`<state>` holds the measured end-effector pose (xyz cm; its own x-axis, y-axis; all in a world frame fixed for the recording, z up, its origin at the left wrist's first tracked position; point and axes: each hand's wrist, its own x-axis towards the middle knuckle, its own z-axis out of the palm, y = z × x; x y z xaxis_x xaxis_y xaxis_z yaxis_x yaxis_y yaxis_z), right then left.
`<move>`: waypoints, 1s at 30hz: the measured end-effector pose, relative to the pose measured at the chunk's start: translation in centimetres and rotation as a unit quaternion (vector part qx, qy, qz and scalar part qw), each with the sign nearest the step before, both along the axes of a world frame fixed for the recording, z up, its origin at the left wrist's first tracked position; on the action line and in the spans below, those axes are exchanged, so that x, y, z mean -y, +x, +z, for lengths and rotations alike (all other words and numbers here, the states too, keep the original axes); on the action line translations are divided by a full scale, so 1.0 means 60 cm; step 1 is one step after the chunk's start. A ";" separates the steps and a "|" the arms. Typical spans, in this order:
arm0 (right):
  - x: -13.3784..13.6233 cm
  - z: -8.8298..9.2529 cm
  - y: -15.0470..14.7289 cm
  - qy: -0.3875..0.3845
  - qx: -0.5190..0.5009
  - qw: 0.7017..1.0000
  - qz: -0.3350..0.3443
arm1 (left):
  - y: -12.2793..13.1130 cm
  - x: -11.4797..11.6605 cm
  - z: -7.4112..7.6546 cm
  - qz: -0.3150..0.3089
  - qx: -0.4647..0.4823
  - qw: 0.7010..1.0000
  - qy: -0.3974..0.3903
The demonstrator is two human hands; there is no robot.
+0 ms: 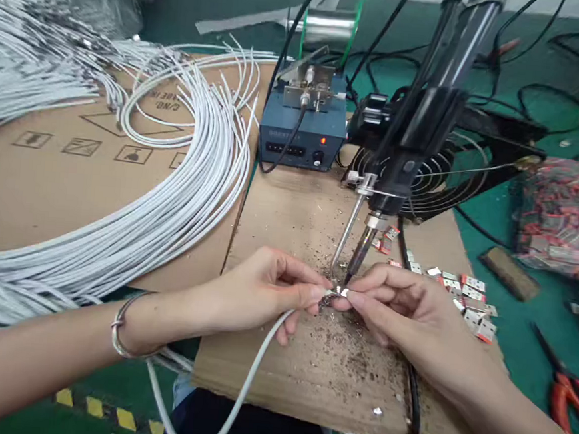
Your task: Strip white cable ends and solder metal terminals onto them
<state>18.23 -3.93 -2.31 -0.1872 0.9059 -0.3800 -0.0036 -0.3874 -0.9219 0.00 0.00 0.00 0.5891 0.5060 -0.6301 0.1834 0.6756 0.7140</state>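
My left hand [284, 290] pinches the end of a white cable [258, 362], which loops down off the board's front edge. Opposite it, my right hand [393, 302] is closed on a small metal USB connector [344, 292], mostly covered by the fingers. Cable end and connector meet between my fingertips, right under the tip of a mounted soldering iron [361, 253]. A thin metal feed tube [348, 235] points down beside the iron's tip. Whether the tip touches the joint I cannot tell.
Behind stands a blue solder feeder [300, 137] with a solder spool [329, 29]. A big bundle of white cables [186, 189] lies left. Loose USB connectors [470, 301], a fan [438, 168], a bag of connectors [565, 218] and red-handled pliers [569, 393] are on the right.
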 end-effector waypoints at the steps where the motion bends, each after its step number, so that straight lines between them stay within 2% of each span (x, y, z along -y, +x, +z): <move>1: 0.001 -0.003 0.002 0.004 -0.006 1.000 -0.002 | 0.000 0.000 -0.001 0.001 0.003 1.000 0.003; 8: 0.003 -0.006 0.006 0.029 0.004 1.000 -0.005 | -0.003 0.001 -0.006 0.003 0.014 1.000 0.017; 25: -0.003 -0.001 0.004 0.025 0.002 1.000 -0.004 | -0.005 0.000 -0.010 0.015 0.040 0.999 0.018; 30: 0.005 0.003 0.012 0.062 0.100 0.993 0.018 | -0.018 0.013 -0.018 0.056 0.014 0.998 0.021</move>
<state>18.92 -4.23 -2.13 -0.1532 0.9418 -0.2992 0.1960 -0.2678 -0.9433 -1.09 -0.78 -1.09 0.5444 0.5957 -0.5906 0.0884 0.6594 0.7466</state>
